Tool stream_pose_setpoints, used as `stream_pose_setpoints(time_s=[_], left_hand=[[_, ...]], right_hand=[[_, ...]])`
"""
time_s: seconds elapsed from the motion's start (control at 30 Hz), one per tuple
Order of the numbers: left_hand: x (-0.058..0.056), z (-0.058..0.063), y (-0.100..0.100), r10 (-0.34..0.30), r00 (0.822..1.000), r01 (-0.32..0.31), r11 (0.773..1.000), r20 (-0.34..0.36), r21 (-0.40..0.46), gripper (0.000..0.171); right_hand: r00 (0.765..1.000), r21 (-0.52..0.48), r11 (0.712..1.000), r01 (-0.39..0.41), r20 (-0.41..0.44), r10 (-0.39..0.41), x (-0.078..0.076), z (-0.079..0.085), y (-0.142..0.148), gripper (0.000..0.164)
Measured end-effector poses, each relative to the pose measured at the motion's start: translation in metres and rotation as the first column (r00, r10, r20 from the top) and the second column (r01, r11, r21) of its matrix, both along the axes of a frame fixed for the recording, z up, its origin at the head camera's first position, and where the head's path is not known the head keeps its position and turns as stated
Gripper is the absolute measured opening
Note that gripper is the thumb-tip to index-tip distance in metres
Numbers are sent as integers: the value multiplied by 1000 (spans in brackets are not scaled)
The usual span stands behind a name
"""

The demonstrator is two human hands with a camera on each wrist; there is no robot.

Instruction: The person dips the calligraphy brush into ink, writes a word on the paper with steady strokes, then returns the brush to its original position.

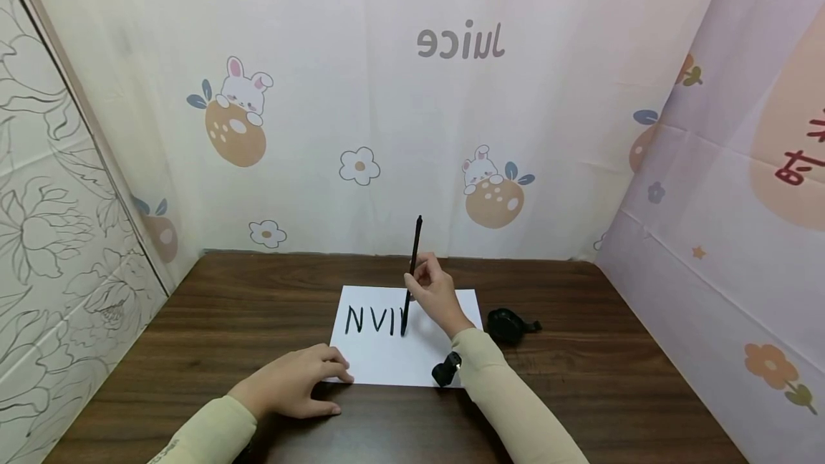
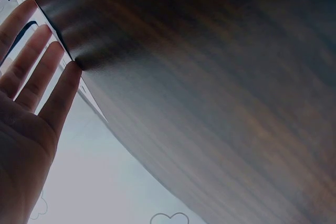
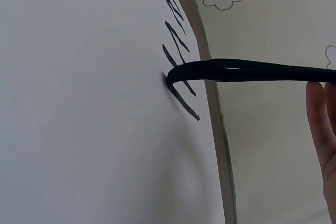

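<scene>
A black brush [image 1: 415, 253] stands nearly upright, pinched in the fingers of my right hand [image 1: 438, 296]. Its soft tip [image 3: 170, 80] is bent against a sheet of white paper [image 1: 387, 364], touching a black stroke. Dark letters [image 1: 361, 320], an N, a V and upright strokes, run across the sheet's upper left part. My left hand [image 1: 303, 378] lies at the paper's lower left corner, its fingertips on the sheet's edge. In the left wrist view its fingers [image 2: 60, 93] look extended and hold nothing.
A round black object [image 1: 508, 326] with a short projection lies right of the paper on the dark wooden table [image 1: 258, 299]. A small black device [image 1: 446, 369] is at the right wrist. Printed cloth [image 1: 309, 92] hangs behind the table's back edge.
</scene>
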State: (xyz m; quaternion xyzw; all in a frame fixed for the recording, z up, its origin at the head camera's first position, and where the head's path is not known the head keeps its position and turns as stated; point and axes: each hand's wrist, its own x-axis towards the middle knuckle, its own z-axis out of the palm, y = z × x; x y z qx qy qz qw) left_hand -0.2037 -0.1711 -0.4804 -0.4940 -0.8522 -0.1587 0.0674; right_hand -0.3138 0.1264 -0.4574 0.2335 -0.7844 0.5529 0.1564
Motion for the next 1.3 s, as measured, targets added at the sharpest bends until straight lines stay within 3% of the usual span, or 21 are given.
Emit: stream_pose_setpoints(time_s=[0.17, 0.4, 0.63, 0.93, 1.17, 1.3], left_hand=[[0, -1, 0, -3, 1000, 3, 1000, 6, 1, 33], [0, 0, 0, 2, 1000, -2, 1000, 4, -2, 34], [0, 0, 0, 2, 1000, -2, 1000, -1, 0, 33], [1, 0, 0, 5, 1000, -5, 1000, -6, 4, 34], [0, 0, 0, 5, 1000, -5, 1000, -3, 2, 34], [0, 0, 0, 5, 1000, -5, 1000, -2, 1, 34]], right_hand=[[1000, -2, 1000, -18, 15, 18, 5, 3, -3, 23], [999, 10, 999, -50, -5, 50, 24, 25, -5, 21], [999, 29, 999, -26, -23, 27, 28, 35, -5, 21], [999, 34, 999, -9, -40, 10, 24, 40, -3, 21], [998, 5, 1000, 19, -53, -18, -8, 13, 6, 22], [994, -1, 997, 73, -80, -73, -10, 16, 8, 24]])
